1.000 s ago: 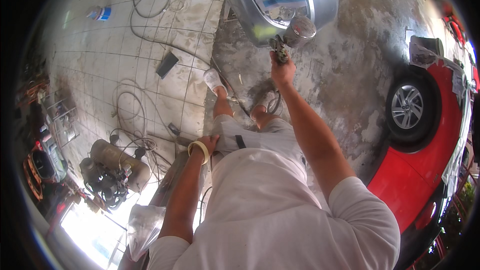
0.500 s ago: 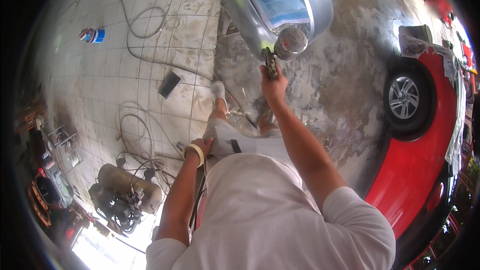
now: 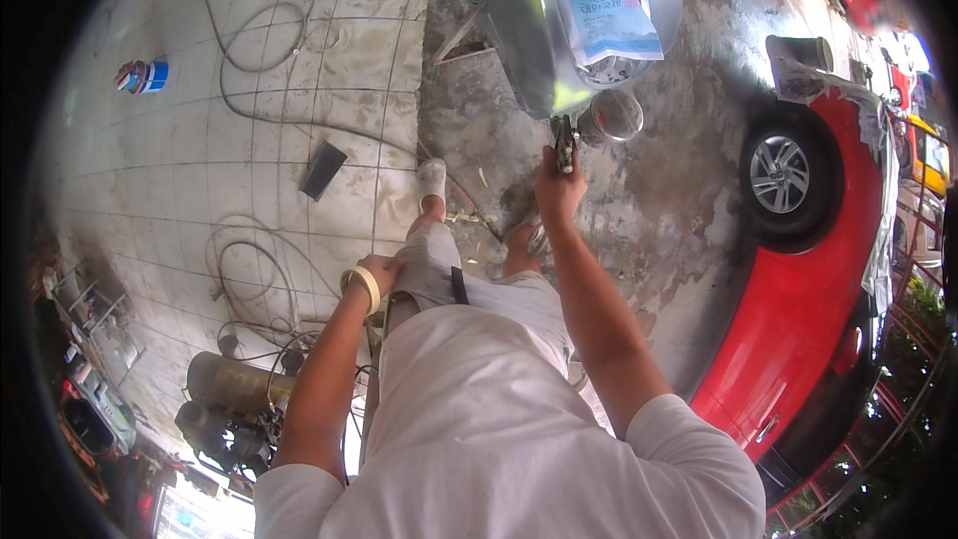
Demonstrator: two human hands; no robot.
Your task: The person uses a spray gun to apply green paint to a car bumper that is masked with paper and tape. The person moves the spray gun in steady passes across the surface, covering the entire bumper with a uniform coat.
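Observation:
My right hand (image 3: 561, 195) is closed around the grip of a spray gun (image 3: 565, 145) and holds it out ahead at arm's length. The gun's round, paint-smeared cup (image 3: 616, 116) sits to the right of its body. Just beyond the nozzle is the near end of a glossy silver car body panel (image 3: 524, 35), partly covered by a printed plastic sheet (image 3: 599, 15). My left hand (image 3: 382, 271) rests against the left leg of my grey shorts with its fingers curled; what they hold, if anything, is hidden. A roll of cream tape (image 3: 365, 289) circles my left wrist.
A red car (image 3: 798, 329) with a wheel (image 3: 783, 175) stands along the right. Grey hose (image 3: 225, 105) loops over the tiles at left, near a blue can (image 3: 150, 77) and a dark rectangular piece (image 3: 322, 171). An air compressor (image 3: 235, 384) sits at lower left.
The view has shifted. My right hand and the spray gun now appear lower and farther right, still at the panel's near end. The left hand stays by my thigh.

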